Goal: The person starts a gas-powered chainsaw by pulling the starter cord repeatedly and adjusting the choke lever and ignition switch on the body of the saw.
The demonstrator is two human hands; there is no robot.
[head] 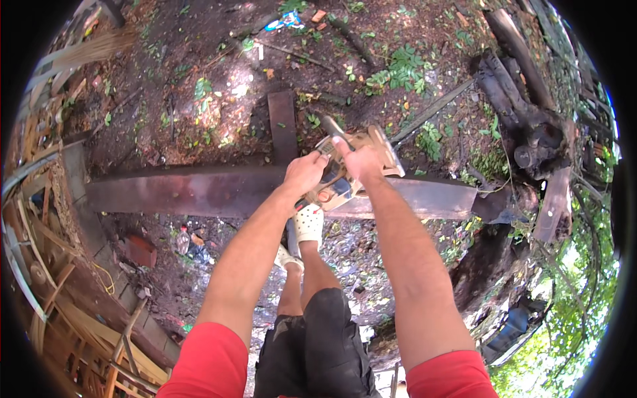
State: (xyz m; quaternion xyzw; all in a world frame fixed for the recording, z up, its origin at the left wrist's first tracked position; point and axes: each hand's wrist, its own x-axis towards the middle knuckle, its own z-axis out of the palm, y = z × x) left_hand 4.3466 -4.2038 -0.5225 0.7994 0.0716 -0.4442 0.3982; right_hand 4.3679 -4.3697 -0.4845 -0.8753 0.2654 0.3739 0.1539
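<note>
A dusty tan power tool [324,195], apparently a chainsaw, is held over a long dark wooden plank [189,191]. My left hand [304,174] grips its left side, with the fingertips at a ribbed part. On the other side my right hand [362,160] is closed around the tool's upper part, the thumb along a black piece. A pale metal edge [390,151] shows just right of that hand. My hands and forearms hide some of the tool. One white clog [308,223] is close against its lower end, beside the plank.
A shorter board [282,124] lies crosswise beyond the plank. Charred logs [517,109] are piled at the right, with a thin pole [433,112] leading towards them. At the left are a brick [141,250], a plastic bottle [183,240] and a low block wall [94,224].
</note>
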